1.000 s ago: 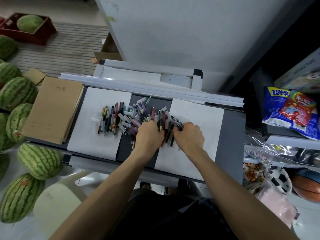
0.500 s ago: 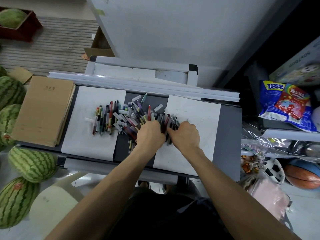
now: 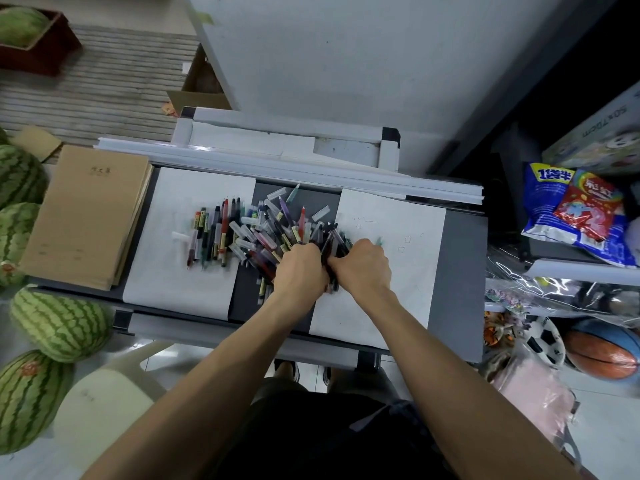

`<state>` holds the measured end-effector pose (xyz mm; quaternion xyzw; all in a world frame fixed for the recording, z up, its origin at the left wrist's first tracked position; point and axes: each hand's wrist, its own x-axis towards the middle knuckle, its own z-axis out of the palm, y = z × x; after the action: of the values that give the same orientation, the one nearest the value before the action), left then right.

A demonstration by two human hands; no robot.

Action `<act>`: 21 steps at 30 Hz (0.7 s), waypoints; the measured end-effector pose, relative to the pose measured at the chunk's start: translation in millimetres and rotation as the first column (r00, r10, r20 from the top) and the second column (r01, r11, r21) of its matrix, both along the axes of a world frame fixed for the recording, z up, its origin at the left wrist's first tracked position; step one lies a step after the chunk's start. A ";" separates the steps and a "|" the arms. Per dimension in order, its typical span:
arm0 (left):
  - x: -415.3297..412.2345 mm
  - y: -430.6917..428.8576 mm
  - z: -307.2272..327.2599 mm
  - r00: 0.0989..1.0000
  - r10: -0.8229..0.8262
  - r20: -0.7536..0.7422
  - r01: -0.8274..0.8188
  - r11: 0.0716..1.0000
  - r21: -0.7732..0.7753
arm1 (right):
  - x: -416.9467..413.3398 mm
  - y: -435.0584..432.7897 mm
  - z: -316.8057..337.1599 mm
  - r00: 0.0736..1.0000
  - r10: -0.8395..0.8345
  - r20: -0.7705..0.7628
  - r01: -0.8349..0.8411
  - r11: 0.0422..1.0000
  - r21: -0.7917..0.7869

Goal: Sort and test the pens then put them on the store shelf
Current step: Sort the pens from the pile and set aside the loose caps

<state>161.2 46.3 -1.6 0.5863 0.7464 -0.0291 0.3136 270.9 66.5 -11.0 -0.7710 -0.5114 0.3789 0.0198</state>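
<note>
— Where are my hands?
— Both are over the middle of the table (image 3: 460, 271), knuckles up and pressed side by side; your left hand (image 3: 303, 268) and your right hand (image 3: 362, 266) are curled tight round a bunch of dark pens (image 3: 330, 242) that runs between them, its ends showing above and below your fists; a green tip pokes out past your right knuckles.
— And the other pens?
— The pile (image 3: 270, 230) lies loose just beyond your left hand, on the dark strip between two white sheets, with barrels and caps crossing every way; your left fingers reach into its near edge; a neater row (image 3: 211, 233) lies on the left sheet (image 3: 180, 282), barrels roughly parallel, just beside the pile; your right hand sits over the left edge of the right sheet (image 3: 408, 282), which bears faint scribbles.
— What else is near?
— Brown notebooks (image 3: 83, 216) are stacked at the table's left end; watermelons (image 3: 60, 322) lie on the floor beside it; snack bags (image 3: 575, 209) sit on the shelf (image 3: 554, 268) to your right, with a basketball (image 3: 602, 355) below.
</note>
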 end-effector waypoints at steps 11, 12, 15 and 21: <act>-3.4 -6.9 -3.5 0.990 -0.042 0.136 0.044 0.999 -0.016 | 0.5 -13.1 -12.5 0.986 -0.123 -0.114 0.126 0.992 0.023; -4.3 -7.9 -2.8 0.988 -0.039 0.148 0.042 0.999 -0.021 | 2.7 -13.6 -13.4 0.981 -0.141 -0.131 0.146 0.989 0.027; -7.1 -8.5 -1.2 0.982 0.021 0.190 -0.013 0.999 -0.045 | 8.8 -15.0 -16.5 0.959 -0.188 -0.213 0.203 0.978 0.049; -14.4 -17.1 -10.3 0.949 0.127 0.287 -0.113 0.991 -0.065 | 13.5 -15.7 -12.9 0.917 -0.232 -0.324 0.260 0.965 0.045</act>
<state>146.8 29.2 -11.9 0.5301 0.7254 0.0586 0.4351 284.4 50.8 -23.9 -0.7569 -0.4166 0.4693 0.1823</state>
